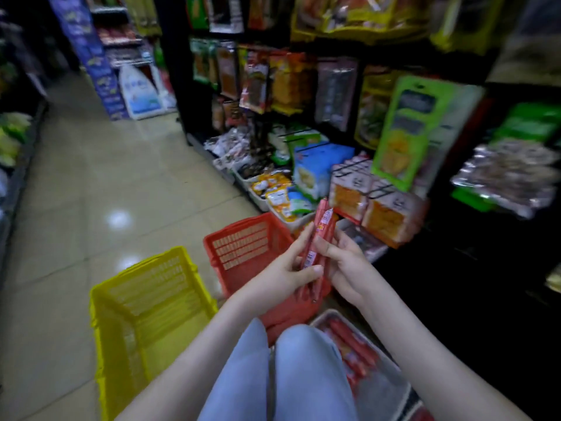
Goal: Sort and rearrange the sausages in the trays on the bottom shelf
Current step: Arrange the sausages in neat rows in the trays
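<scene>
Briefly: I saw left grip (282,275) and right grip (343,259) clasping sausages (324,220), long axis pointing shelfward; tray (388,390) lay below, nearer right.

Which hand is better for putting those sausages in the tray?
Right hand, probably: it grips the sausages, and the tray lies on its side, below that arm. The left hand also holds them but would have to cross the knees.
</scene>
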The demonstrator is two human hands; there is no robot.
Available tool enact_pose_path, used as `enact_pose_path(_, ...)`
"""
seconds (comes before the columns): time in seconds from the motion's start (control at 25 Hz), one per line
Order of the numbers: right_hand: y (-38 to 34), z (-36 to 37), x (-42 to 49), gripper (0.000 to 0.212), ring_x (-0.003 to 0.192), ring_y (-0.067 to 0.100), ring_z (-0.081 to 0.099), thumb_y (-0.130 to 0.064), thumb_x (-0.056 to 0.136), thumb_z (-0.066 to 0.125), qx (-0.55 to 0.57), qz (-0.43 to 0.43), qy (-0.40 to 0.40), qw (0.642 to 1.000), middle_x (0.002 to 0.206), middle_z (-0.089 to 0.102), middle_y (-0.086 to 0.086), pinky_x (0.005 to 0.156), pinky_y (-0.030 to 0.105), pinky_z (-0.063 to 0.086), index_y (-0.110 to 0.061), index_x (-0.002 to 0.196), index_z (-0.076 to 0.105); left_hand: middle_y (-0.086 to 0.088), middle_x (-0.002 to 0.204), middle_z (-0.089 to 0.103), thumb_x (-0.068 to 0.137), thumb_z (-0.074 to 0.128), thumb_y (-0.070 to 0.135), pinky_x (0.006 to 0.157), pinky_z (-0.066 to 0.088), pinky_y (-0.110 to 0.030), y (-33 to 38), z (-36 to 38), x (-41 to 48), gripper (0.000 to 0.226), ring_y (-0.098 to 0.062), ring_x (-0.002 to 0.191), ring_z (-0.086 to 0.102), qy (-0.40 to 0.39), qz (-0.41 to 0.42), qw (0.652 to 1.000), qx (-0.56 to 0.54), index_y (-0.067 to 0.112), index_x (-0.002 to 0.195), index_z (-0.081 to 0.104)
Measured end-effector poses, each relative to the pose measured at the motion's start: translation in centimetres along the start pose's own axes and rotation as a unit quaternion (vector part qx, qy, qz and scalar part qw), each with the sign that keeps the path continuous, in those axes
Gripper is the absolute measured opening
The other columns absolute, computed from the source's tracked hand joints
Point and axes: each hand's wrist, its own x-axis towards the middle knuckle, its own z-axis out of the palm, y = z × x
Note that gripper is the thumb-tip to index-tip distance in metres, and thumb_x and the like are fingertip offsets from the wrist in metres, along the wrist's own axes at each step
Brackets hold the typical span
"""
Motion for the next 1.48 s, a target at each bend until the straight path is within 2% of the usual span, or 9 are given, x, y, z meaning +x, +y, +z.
enact_pose_path(0.16, -3.8, -5.5, -5.8, 0.022, 0.072, 0.024, 0.066, 0.002, 0.085, 0.055, -0.015, -0.042, 0.106, 0.993, 0.09, 0.064, 0.018, 0.061, 0.033, 0.059, 0.0, 0.107, 0.055, -0.013, 0.144, 0.047, 0.093, 0.06, 0.012, 0.102, 0.042, -0.038, 1.6, 8.0, 2.4, 0.077, -0.018, 0.121, 0.053, -0.053, -0.007, 0.998, 0.044, 0.035, 0.15, 0.014)
enact_pose_path(0.24, -4.5, -8.0, -8.2, 0.015, 0.067, 0.021, 0.067, 0.002, 0.092, 0.049, -0.025, -0.06, 0.172, 0.983, 0.082, 0.067, 0.014, 0.061, 0.032, 0.058, -0.003, 0.102, 0.058, -0.012, 0.133, 0.058, 0.086, 0.069, 0.026, 0.1, 0.043, -0.042, 1.9, 11.2, 2.9, 0.078, -0.02, 0.116, 0.058, -0.064, -0.008, 0.994, 0.084, 0.049, 0.143, 0.021)
enact_pose_path(0.32, -4.3, -9.7, -9.7, 0.014, 0.071, 0.021, 0.068, -0.001, 0.093, 0.051, -0.03, -0.059, 0.221, 0.973, 0.085, 0.068, 0.015, 0.066, 0.032, 0.059, -0.001, 0.104, 0.059, -0.005, 0.127, 0.062, 0.08, 0.067, 0.034, 0.096, 0.05, -0.036, 1.7, 12.8, 2.8, 0.064, -0.01, 0.105, 0.062, -0.096, 0.005, 0.992, 0.077, 0.059, 0.128, 0.033)
enact_pose_path(0.4, -3.7, -10.3, -10.6, 0.019, 0.081, 0.023, 0.069, -0.006, 0.09, 0.057, -0.04, -0.06, 0.237, 0.969, 0.095, 0.069, 0.016, 0.073, 0.034, 0.058, 0.001, 0.107, 0.061, -0.01, 0.127, 0.061, 0.086, 0.064, 0.023, 0.092, 0.053, -0.035, 0.8, 12.9, 2.7, 0.058, -0.015, 0.105, 0.063, -0.145, -0.015, 0.989, 0.026, 0.049, 0.132, 0.04)
enact_pose_path(0.52, -3.4, -9.4, -10.9, 0.022, 0.084, 0.026, 0.068, -0.009, 0.085, 0.062, -0.061, -0.073, 0.242, 0.966, 0.091, 0.069, 0.015, 0.08, 0.041, 0.057, 0.0, 0.105, 0.06, -0.015, 0.118, 0.066, 0.093, 0.059, 0.006, 0.082, 0.058, -0.037, 0.3, 11.8, 2.6, 0.066, -0.026, 0.103, 0.067, -0.161, -0.053, 0.985, -0.024, 0.035, 0.146, 0.033)
enact_pose_path(0.76, -3.7, -6.7, -9.8, 0.016, 0.083, 0.022, 0.069, -0.002, 0.091, 0.054, -0.078, -0.139, 0.315, 0.936, 0.089, 0.07, 0.011, 0.083, 0.04, 0.056, 0.002, 0.106, 0.061, -0.011, 0.104, 0.069, 0.091, 0.059, 0.003, 0.077, 0.059, -0.029, 0.5, 9.2, 2.4, 0.074, -0.017, 0.089, 0.069, -0.198, -0.038, 0.978, -0.051, 0.041, 0.146, 0.029)
enact_pose_path(1.16, -3.8, -9.4, -17.1, 0.024, 0.082, 0.025, 0.068, -0.014, 0.092, 0.058, -0.082, -0.116, 0.443, 0.885, 0.09, 0.067, 0.012, 0.068, 0.037, 0.059, 0.001, 0.111, 0.061, -0.011, 0.104, 0.067, 0.088, 0.063, 0.0, 0.077, 0.059, -0.034, 0.4, 15.8, 2.3, 0.078, -0.019, 0.087, 0.07, -0.347, -0.032, 0.934, -0.072, 0.037, 0.147, 0.029)
enact_pose_path(1.36, -5.4, -15.5, -29.2, 0.009, 0.062, 0.024, 0.067, -0.006, 0.091, 0.057, -0.091, -0.078, 0.55, 0.826, 0.068, 0.066, 0.013, 0.055, 0.035, 0.057, -0.002, 0.084, 0.059, -0.002, 0.095, 0.072, 0.093, 0.06, 0.026, 0.08, 0.058, -0.033, 0.4, 28.0, 0.3, 0.061, -0.014, 0.083, 0.07, -0.449, -0.007, 0.892, 0.051, 0.046, 0.143, 0.034)
enact_pose_path(1.48, -4.2, -21.1, -39.3, 0.004, 0.064, 0.022, 0.067, -0.002, 0.09, 0.058, -0.08, -0.057, 0.631, 0.769, 0.072, 0.068, 0.013, 0.06, 0.034, 0.056, -0.005, 0.088, 0.061, -0.004, 0.103, 0.071, 0.096, 0.052, 0.032, 0.077, 0.048, -0.028, -1.8, 37.5, -2.1, 0.044, -0.019, 0.093, 0.067, -0.468, 0.042, 0.862, 0.191, 0.036, 0.139, 0.046)
